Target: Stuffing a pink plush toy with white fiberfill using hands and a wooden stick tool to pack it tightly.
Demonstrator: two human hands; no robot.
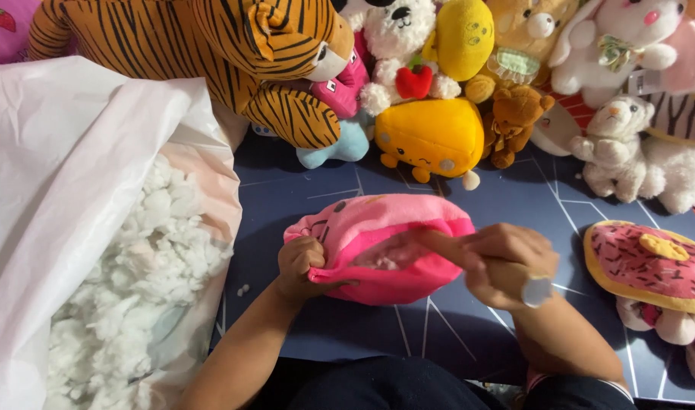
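head cam looking down at a dark blue mat (453, 319) with thin white lines on it, and right in the middle sits a pink plush shell (378, 247), soft and fleecy, bright pink with a paler pink top panel that has little dark stitched face marks near its left end. it looks floppy and only partly filled, with a slit open along the front where white stuffing shows inside. left hand (302, 266) is clenched on the left edge of the pink plush shell, pinching the fabric by the opening. right hand (507, 262) is curled around a pale wooden stick (476, 262) with a white taped end, and the stick's other end pokes into the opening, touching the stuffing there. off to the left there's a big white plastic bag (66, 152) gaping open, full of loose white fiberfill (135, 281), and a couple of tiny tufts lie on the mat just beside it. along the back is a whole row of finished toys: a big tiger plush (211, 53), a yellow-orange plush (431, 137) with a small face, a small brown bear (514, 121) and a white lamb plush (617, 140). on the right edge of the mat lies a donut plush (651, 266) with pink sprinkled icing, well apart from the hands.
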